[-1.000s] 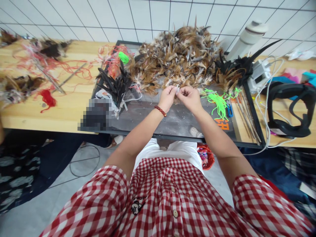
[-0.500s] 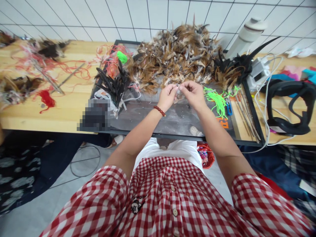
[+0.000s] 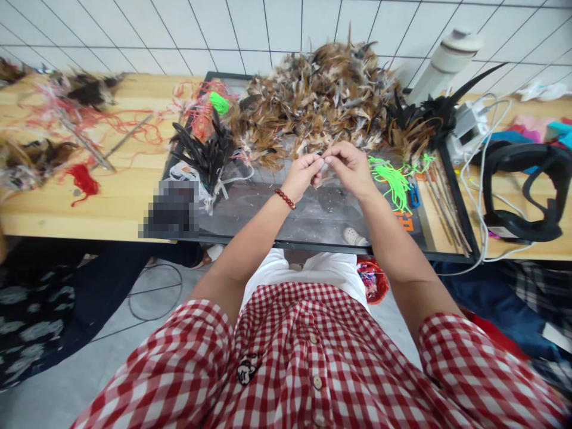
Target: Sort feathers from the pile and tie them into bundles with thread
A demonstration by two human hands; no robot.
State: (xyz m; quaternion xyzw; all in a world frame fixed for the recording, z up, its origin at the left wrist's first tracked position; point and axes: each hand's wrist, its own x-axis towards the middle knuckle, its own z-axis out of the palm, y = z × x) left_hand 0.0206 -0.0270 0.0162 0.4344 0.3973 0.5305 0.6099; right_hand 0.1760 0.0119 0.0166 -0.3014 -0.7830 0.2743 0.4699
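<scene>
My left hand [image 3: 304,174], with a beaded bracelet [image 3: 285,198] on its wrist, is closed in a pinch over the dark tray [image 3: 250,211]. Right against it, my right hand [image 3: 349,167] also pinches, thumb and forefinger meeting the left fingertips. Between them is a small feather [image 3: 325,169], mostly covered by the fingers. Just beyond both hands rises a large heap of brown feathers [image 3: 322,98]. Bright green cord [image 3: 394,185] lies to the right of my right hand. Black feathers [image 3: 203,149] lie to the left, beside a pale strip [image 3: 185,173].
At the tray's right side lie thin sticks [image 3: 447,205] and a blue-handled tool [image 3: 414,192]. A white bottle [image 3: 447,65], a white charger [image 3: 469,128] with cables and a black headset frame [image 3: 527,193] stand further right. Red thread [image 3: 84,183] and metal rods [image 3: 84,143] lie on the left table.
Both hands stay pinched together at nearly the same spot. My right hand's fingers have shifted slightly up and left; the view has moved a little.
</scene>
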